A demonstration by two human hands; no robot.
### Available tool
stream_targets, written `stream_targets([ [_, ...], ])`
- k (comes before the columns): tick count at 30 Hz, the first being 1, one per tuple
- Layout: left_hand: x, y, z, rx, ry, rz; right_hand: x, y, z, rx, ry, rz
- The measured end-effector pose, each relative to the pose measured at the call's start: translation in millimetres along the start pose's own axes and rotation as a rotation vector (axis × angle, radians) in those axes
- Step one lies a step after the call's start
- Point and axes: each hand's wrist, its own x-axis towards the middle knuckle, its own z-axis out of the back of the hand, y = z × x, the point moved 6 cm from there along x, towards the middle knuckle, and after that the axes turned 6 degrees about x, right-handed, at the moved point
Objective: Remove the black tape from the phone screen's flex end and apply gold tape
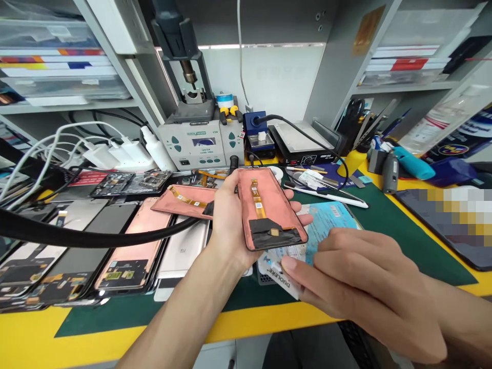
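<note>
Evidently, we held the panel (271, 192) over the mat (388, 220), our left hand (226, 220) cupped beneath, thumb along one side, fingertips past the other. Our right hand (369, 277) pinched the card (282, 278) narrowly, near the panel's lower rim; we could not tell whether they touched. Working well, we judged, meant keeping the palm steady, the thumb light and the card low, sparing the flex (256, 192). The hose (126, 240) and second panel (165, 201) crowded our left wrist; rightward, the mat offered more room between the pen (334, 196) and the yellow edge (230, 325).
</note>
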Motion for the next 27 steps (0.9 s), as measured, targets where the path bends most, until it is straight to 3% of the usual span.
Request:
stream_targets([
  [2,-0.1,0.3,-0.2,0.007,0.003,0.005,0.0,1.5,-2.9,0.02,-0.08,-0.06],
  [4,-0.4,0.2,0.1,0.012,0.003,0.004,-4.2,-2.1,9.5,0.003,-0.404,-0.195],
  [5,-0.6,0.1,0.2,0.016,0.006,0.002,-4.4,-2.8,9.8,0.016,-0.435,-0.221],
  [6,-0.7,0.2,0.5,0.02,0.006,0.002,-3.0,-2.5,8.1,0.032,-0.406,-0.213],
  [8,-0.7,0.8,1.5,0.024,0.005,0.008,3.1,3.9,-8.1,0.089,-0.105,-0.081],
  [9,-0.5,1.2,2.1,0.024,0.003,0.012,3.0,4.8,-10.8,0.09,-0.065,-0.059],
  [10,-0.3,1.5,2.8,0.023,0.002,0.014,1.7,2.1,-8.9,0.077,-0.126,-0.104],
  [11,-0.1,1.5,3.3,0.022,0.003,0.013,-2.2,-1.7,-1.3,0.052,-0.305,-0.176],
  [12,0.1,1.6,3.3,0.021,0.012,0.014,-5.4,-3.5,-0.5,0.052,-0.382,-0.223],
  [14,0.2,1.8,3.0,0.025,0.03,0.019,-8.6,-4.1,-3.9,0.066,-0.422,-0.26],
  [17,-0.2,1.8,1.7,0.022,0.054,0.024,-5.5,-2.9,-4.1,0.047,-0.323,-0.197],
  [20,-0.9,1.6,0.1,0.026,0.066,0.023,1.3,-2.2,-3.5,0.04,-0.06,-0.062],
  [22,-1.2,1.2,-1.2,0.039,0.077,0.019,2.9,-4.2,1.3,0.023,-0.015,-0.03],
  [27,-2.3,0.2,-2.7,0.052,0.096,0.011,1.4,-4.2,3.1,-0.008,-0.038,-0.009],
])
